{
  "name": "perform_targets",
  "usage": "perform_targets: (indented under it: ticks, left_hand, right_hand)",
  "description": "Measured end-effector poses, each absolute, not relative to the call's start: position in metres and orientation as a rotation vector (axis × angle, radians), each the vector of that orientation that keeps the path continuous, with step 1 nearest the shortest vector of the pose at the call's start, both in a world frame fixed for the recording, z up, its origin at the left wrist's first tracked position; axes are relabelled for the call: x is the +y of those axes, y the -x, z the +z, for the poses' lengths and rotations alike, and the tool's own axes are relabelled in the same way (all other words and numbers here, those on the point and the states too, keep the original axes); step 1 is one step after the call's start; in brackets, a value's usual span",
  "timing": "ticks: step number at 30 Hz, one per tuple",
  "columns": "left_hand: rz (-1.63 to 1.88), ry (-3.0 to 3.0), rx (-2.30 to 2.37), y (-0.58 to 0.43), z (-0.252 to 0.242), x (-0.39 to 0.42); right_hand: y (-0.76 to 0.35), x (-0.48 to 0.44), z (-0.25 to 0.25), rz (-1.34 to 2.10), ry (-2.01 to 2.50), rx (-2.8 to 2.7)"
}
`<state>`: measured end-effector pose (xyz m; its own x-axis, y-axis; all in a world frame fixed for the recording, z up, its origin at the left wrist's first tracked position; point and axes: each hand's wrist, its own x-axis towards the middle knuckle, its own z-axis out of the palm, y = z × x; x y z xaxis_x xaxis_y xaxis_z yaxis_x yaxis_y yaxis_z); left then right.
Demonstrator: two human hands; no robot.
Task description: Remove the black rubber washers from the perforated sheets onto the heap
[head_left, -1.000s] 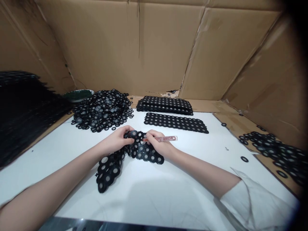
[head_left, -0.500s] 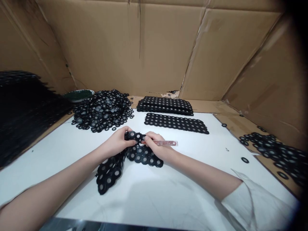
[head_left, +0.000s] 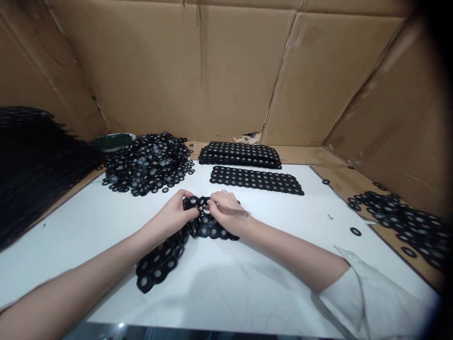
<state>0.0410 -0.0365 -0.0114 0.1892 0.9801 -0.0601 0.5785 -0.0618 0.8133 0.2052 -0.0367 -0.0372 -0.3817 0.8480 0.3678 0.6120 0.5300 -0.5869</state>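
Left hand [head_left: 177, 210] pinches black disc mat [head_left: 204, 231], right hand [head_left: 230, 223] clamped on pen-like tool [head_left: 233, 211] near mat's top. I'd hold mat taut, tbh.

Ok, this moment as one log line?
left hand: pinching ring sheet | right hand: holding slim tool | ring pile: beyond left hand
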Motion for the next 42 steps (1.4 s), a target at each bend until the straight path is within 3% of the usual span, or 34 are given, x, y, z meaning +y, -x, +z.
perform_targets:
  ticks: [7, 25, 42]
  left_hand:
    - [0.638, -1.797, 1.339, -0.033, -0.006, -0.022]
    - [0.648, -1.846, 1.267, -0.048, -0.007, -0.043]
    - [0.689, -1.951, 1.289, -0.039, -0.008, -0.024]
  right_hand:
    - [-0.215, -0.032, -0.041, 1.066, 1.035, -1.747]
    - [-0.205, -0.037, -0.037, 0.487, 1.155, -2.002]
    - [-0.215, -0.029, -0.047, 0.765, 1.145, -1.634]
